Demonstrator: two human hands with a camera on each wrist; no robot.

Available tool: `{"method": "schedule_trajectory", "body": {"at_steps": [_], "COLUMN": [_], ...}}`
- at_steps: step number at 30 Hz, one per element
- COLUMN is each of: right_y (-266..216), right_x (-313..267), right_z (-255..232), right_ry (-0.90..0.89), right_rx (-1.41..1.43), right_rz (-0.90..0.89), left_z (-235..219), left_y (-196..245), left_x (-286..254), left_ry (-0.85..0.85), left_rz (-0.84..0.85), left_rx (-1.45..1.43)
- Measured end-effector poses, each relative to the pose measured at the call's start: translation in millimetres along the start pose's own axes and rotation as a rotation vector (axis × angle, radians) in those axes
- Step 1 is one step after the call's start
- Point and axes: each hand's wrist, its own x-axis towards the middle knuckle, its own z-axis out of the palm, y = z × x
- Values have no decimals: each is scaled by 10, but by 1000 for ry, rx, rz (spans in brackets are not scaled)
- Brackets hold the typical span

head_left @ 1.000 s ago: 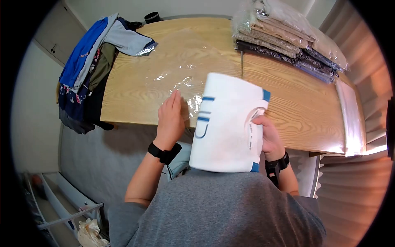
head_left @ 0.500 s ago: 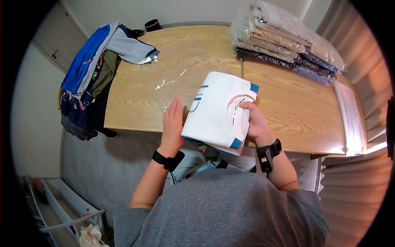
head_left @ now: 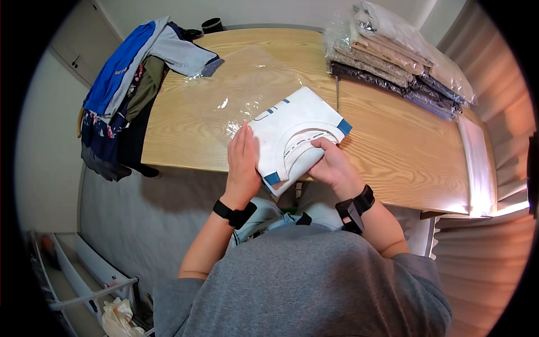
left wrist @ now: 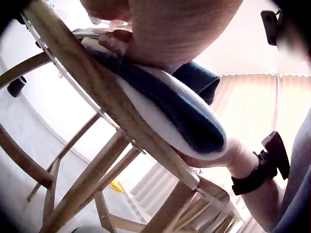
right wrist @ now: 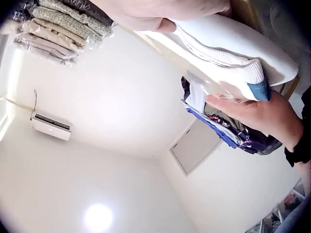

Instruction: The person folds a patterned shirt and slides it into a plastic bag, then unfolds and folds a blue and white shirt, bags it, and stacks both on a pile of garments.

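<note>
A folded white shirt (head_left: 306,115) with blue trim, a round ribbed neckline and dark blue print lies tilted over the near edge of the table. My right hand (head_left: 337,168) grips it at the collar, thumb on the upper side near the printed neck label. Along the shirt's left side rests my left hand (head_left: 243,168), its fingers straight and together. In the left wrist view, the folded layers of the shirt (left wrist: 167,104) show white with a dark blue inside. A clear plastic bag (head_left: 224,109) is spread on the table just beyond the left fingertips.
Bagged folded garments (head_left: 393,53) are stacked at the back right of the wooden table (head_left: 393,151). Flat clear plastic bags (head_left: 474,163) lie at its right end. Loose clothes (head_left: 123,84) hang over the left edge. A black cup-like object (head_left: 212,25) stands at the back.
The shirt has turned counterclockwise and moved down and forward onto the table edge, its neckline now facing me. My right hand has moved left with it; my left hand has come against its side.
</note>
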Motion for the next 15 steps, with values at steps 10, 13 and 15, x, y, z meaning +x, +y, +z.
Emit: {"method": "schedule_trajectory", "body": {"at_steps": [10, 13, 15], "right_y": [57, 55, 36], "right_x": [171, 167, 168], "right_z": [78, 163, 194], "right_ry": [12, 56, 59], "right_rx": [120, 102, 133], "right_rz": [98, 69, 80], "left_z": [-82, -311, -306], "left_y": [-77, 187, 381], "left_x": [-149, -267, -283], "left_ry": [24, 108, 149], "left_rz": [0, 61, 514], "left_rx": [27, 194, -102]}}
